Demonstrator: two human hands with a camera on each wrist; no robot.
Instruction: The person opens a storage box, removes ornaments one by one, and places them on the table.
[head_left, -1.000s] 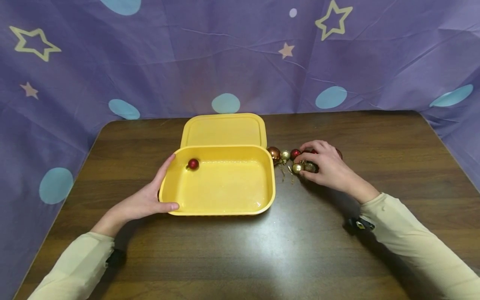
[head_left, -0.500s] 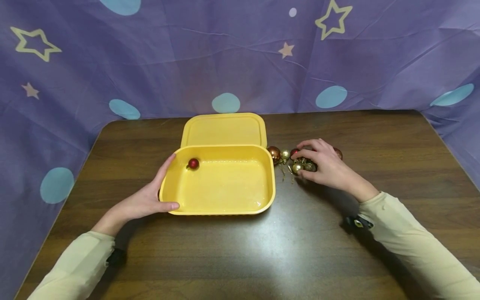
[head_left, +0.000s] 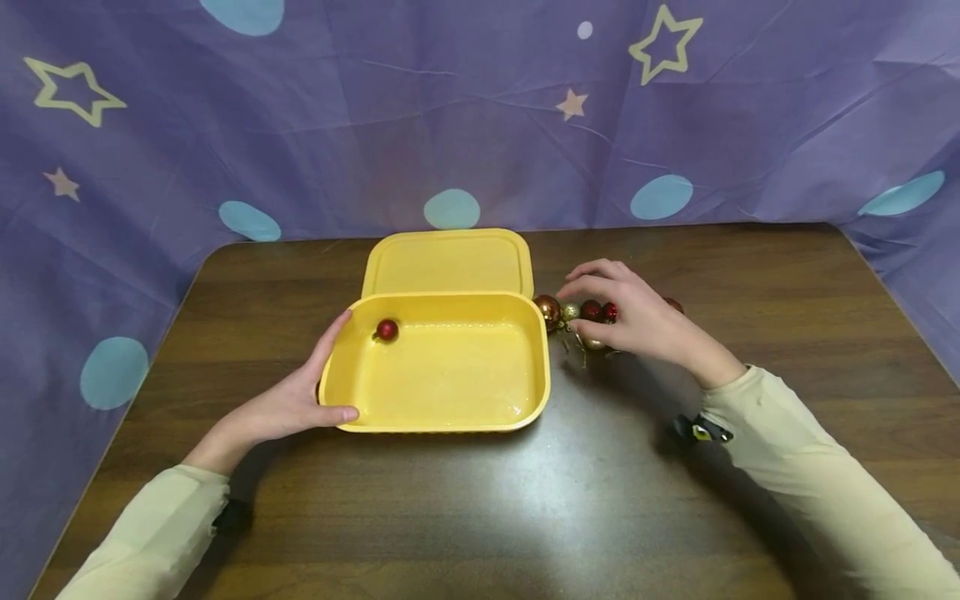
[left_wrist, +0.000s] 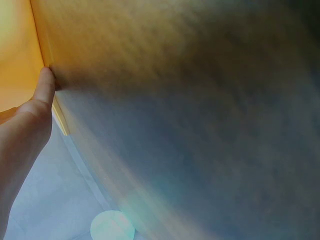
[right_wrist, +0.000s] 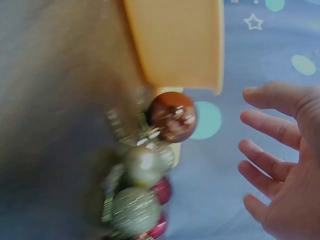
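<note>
My left hand (head_left: 288, 400) holds the left end of a yellow plastic container (head_left: 450, 375), its thumb over the near rim and the fingers along the side. Inside, towards the left, lies one small red Christmas bauble (head_left: 387, 330). My right hand (head_left: 637, 312) hovers above a cluster of baubles beside the container, fingers spread and nothing between them. Among these are a copper bauble (right_wrist: 172, 116), a smooth gold bauble (right_wrist: 145, 165), a glittery bauble (right_wrist: 135, 212) and dark red baubles (head_left: 592, 310). The hand hides part of the cluster in the head view.
Behind the container lies its yellow lid (head_left: 450, 262). Everything stands on a dark wooden table (head_left: 480, 517). A purple curtain (head_left: 495, 150) with stars and dots hangs along the back edge.
My right hand has risen off the baubles and shifted slightly left, its fingers spreading. The left hand, container and red bauble inside stay where they were.
</note>
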